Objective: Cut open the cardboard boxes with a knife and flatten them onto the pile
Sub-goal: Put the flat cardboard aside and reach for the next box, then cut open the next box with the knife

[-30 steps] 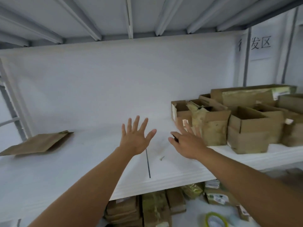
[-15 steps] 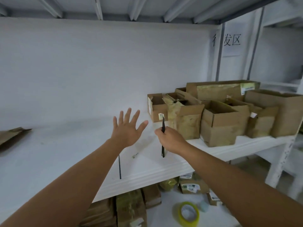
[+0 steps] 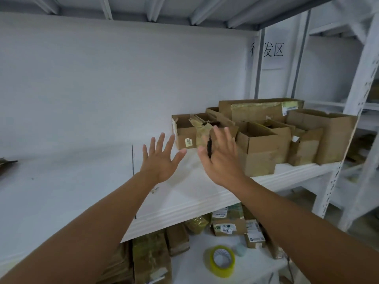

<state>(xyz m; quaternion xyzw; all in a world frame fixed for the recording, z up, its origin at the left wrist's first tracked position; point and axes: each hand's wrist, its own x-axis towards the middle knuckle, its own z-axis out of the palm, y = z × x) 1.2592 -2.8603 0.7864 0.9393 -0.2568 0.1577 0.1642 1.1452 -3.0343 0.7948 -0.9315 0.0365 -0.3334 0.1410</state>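
Two hands are raised over the white shelf (image 3: 86, 177), both with fingers straight and spread. The right hand (image 3: 220, 158) carries the knife (image 3: 209, 146): the dark, slim tool sits upright between thumb and forefinger, against the palm side, its long axis near vertical and its top end pointing up toward the boxes (image 3: 264, 138). No finger is plainly curled round it; how it is held there cannot be told. Its blade end cannot be made out. The left hand (image 3: 161, 160) holds nothing, palm facing away, just beside the right hand and apart from it.

Behind the right hand's fingertips stands the nearest open box (image 3: 256, 158), part of a cluster of open cardboard boxes crowded on the right end of the shelf, up to the upright post (image 3: 348, 128). At the far left edge of the shelf a corner of flat cardboard (image 3: 7, 161) shows. On the lower level lie more flattened cardboard (image 3: 151, 261), small labelled parcels (image 3: 227, 227) and a roll of yellow tape (image 3: 221, 261).
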